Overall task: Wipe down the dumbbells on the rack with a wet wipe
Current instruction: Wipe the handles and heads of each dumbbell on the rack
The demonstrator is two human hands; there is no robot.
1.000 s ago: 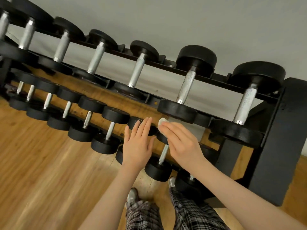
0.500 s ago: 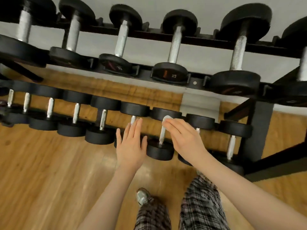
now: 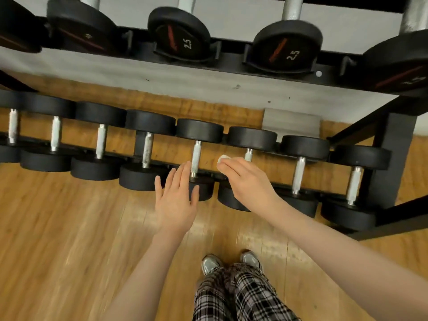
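R hand (image 3: 249,179), pinching wet wipe (image 3: 222,158), slid off dumbbell (image 3: 196,158) toward 3 o'clock neighbour (image 3: 248,156); L hand (image 3: 176,200) flat, empty — next wipe likely.

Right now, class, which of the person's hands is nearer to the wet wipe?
Right. The right hand pinches the wet wipe at its fingers, above the lower rack. The left hand lies open, apart from it on the left, over a dumbbell's near end.
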